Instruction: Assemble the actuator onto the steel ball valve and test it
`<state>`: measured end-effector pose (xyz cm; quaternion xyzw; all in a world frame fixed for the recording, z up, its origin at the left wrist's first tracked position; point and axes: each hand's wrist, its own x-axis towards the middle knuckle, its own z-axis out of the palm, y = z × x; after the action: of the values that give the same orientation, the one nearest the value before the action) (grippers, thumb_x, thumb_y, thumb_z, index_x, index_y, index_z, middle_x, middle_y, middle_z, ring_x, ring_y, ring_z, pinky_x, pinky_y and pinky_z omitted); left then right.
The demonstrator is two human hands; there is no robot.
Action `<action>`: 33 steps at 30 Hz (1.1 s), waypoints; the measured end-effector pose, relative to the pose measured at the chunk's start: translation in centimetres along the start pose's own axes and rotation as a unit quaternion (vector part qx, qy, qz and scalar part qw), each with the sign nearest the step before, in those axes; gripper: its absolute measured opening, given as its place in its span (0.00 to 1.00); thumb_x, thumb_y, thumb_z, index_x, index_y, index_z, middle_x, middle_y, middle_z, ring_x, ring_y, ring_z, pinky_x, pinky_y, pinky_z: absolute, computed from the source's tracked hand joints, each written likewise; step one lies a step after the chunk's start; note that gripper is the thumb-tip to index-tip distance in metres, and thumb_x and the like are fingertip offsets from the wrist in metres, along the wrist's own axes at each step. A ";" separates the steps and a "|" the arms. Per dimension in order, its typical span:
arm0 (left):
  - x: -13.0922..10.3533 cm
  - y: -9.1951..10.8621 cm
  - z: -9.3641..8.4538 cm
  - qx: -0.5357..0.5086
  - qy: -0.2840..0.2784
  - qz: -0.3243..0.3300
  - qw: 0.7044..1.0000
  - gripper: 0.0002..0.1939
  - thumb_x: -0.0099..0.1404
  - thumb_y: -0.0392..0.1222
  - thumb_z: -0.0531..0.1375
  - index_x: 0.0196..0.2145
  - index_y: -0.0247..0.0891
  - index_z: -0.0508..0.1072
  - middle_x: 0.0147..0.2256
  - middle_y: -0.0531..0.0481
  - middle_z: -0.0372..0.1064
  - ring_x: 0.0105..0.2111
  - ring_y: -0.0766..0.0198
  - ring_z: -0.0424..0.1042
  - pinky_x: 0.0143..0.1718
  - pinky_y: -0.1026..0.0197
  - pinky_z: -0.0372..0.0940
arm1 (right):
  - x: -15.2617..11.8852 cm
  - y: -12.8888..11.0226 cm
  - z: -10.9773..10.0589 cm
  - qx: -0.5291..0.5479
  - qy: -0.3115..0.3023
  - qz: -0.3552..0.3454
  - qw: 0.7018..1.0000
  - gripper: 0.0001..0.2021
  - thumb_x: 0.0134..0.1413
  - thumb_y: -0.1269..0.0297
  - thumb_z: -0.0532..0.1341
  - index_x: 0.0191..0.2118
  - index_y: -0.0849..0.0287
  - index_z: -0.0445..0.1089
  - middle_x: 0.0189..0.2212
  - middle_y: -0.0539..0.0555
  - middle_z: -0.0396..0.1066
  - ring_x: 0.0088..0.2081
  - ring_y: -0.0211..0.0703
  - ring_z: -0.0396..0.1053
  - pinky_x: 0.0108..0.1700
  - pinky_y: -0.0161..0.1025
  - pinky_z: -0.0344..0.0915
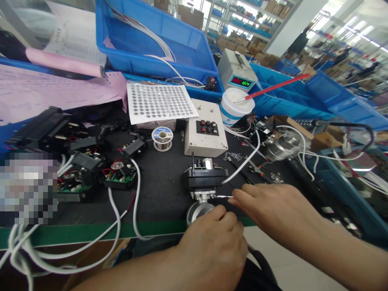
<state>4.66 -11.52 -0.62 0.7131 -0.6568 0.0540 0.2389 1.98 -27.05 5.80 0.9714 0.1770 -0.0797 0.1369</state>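
Note:
In front of me stands a motorised valve: a black actuator [204,178] with its cover off, mounted over a round silver metal valve [198,211]. My left hand [216,242] is closed, its fingers curled against the valve's near right side; the fingertips are hidden. My right hand [269,202] pinches a slim silver tool [223,197]. The tool's tip reaches the bolted flange [203,195] between actuator and valve. Its exact kind is too small to tell. A white cable [244,165] runs from the actuator up to the right.
Left lie opened actuators [121,171] with white cables. A solder spool [163,138], a switch box [204,135], a white tub [236,106] and a power supply [238,72] stand behind. Pliers [256,167] and another metal valve [283,146] lie right. Blue bins [157,48] line the back.

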 end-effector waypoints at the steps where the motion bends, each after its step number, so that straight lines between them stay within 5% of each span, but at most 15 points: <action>1: 0.0 0.0 -0.1 0.001 -0.005 0.001 1.000 0.04 0.58 0.38 0.57 0.27 0.36 0.66 0.28 0.51 0.64 0.29 0.61 0.60 0.32 0.57 0.53 | 0.4 -0.2 -0.7 -0.003 -0.014 -0.002 1.000 0.09 0.41 0.79 0.58 0.26 0.56 0.64 0.20 0.47 0.67 0.19 0.41 0.65 0.20 0.36 0.35; 6: -0.1 0.1 -0.1 0.003 -0.011 0.001 1.000 0.04 0.59 0.39 0.57 0.30 0.35 0.68 0.31 0.49 0.66 0.34 0.59 0.62 0.35 0.57 0.54 | 1.6 -0.4 -1.5 -0.017 -0.044 -0.010 0.999 0.07 0.43 0.77 0.59 0.25 0.57 0.65 0.20 0.49 0.67 0.19 0.43 0.66 0.19 0.37 0.37; 10: -0.2 -0.1 0.4 0.003 0.028 0.002 1.000 0.06 0.60 0.40 0.56 0.27 0.36 0.66 0.27 0.52 0.63 0.28 0.62 0.60 0.32 0.58 0.53 | 1.5 -0.3 4.4 0.101 0.060 -0.016 0.993 0.10 0.59 0.64 0.52 0.28 0.58 0.65 0.21 0.50 0.67 0.22 0.40 0.65 0.21 0.35 0.48; 13: -0.2 -0.2 0.7 0.019 0.047 0.005 0.999 0.08 0.61 0.41 0.56 0.27 0.35 0.65 0.27 0.52 0.62 0.28 0.63 0.60 0.33 0.58 0.53 | 1.6 -1.0 10.0 0.291 0.209 0.008 0.933 0.18 0.63 0.63 0.43 0.27 0.60 0.63 0.20 0.51 0.65 0.23 0.37 0.63 0.27 0.34 0.57; 15: -0.2 -0.3 0.8 0.023 0.044 0.005 0.999 0.08 0.61 0.41 0.55 0.27 0.35 0.65 0.27 0.52 0.63 0.29 0.63 0.60 0.34 0.58 0.53 | 1.6 -1.3 11.8 0.335 0.235 0.012 0.912 0.18 0.63 0.63 0.42 0.28 0.60 0.63 0.21 0.52 0.65 0.24 0.37 0.62 0.28 0.34 0.58; 19: -0.2 -0.1 0.6 0.007 0.052 0.000 0.999 0.07 0.61 0.40 0.56 0.27 0.35 0.65 0.27 0.52 0.61 0.28 0.63 0.59 0.34 0.58 0.52 | 0.4 -0.2 9.7 0.334 0.159 0.006 0.929 0.14 0.63 0.63 0.45 0.32 0.61 0.64 0.25 0.52 0.65 0.27 0.37 0.63 0.30 0.33 0.58; 23: -0.2 0.0 0.5 0.002 0.053 -0.002 0.999 0.07 0.60 0.39 0.56 0.26 0.35 0.65 0.26 0.52 0.61 0.28 0.62 0.57 0.32 0.58 0.51 | -0.5 0.8 4.9 0.168 0.100 0.020 0.981 0.13 0.62 0.62 0.48 0.32 0.58 0.66 0.23 0.49 0.64 0.26 0.37 0.64 0.26 0.34 0.51; 27: -0.3 0.1 0.4 -0.004 0.049 -0.012 0.999 0.07 0.61 0.39 0.55 0.26 0.36 0.65 0.27 0.52 0.63 0.28 0.61 0.58 0.33 0.57 0.51 | 0.2 0.1 1.5 0.026 0.076 -0.003 0.997 0.09 0.58 0.63 0.54 0.27 0.55 0.64 0.20 0.47 0.63 0.21 0.39 0.61 0.22 0.38 0.41; 30: -0.3 0.0 0.5 -0.005 0.053 -0.012 0.998 0.07 0.61 0.38 0.55 0.26 0.36 0.65 0.25 0.52 0.62 0.27 0.61 0.58 0.34 0.57 0.50 | 0.5 -0.1 1.6 -0.005 0.071 0.006 0.997 0.08 0.55 0.66 0.56 0.25 0.56 0.63 0.19 0.47 0.63 0.20 0.39 0.61 0.22 0.38 0.40; 33: -0.2 -0.3 0.7 0.001 0.077 -0.002 0.997 0.07 0.61 0.39 0.55 0.26 0.35 0.65 0.25 0.52 0.62 0.27 0.62 0.58 0.34 0.58 0.50 | 0.7 -0.4 4.6 0.054 0.142 0.012 0.988 0.13 0.59 0.62 0.52 0.25 0.57 0.63 0.18 0.47 0.63 0.21 0.37 0.61 0.24 0.37 0.46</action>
<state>4.73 -11.58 -1.36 0.7083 -0.6352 0.1085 0.2881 2.02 -27.76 1.17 0.9810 0.1779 0.0513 0.0582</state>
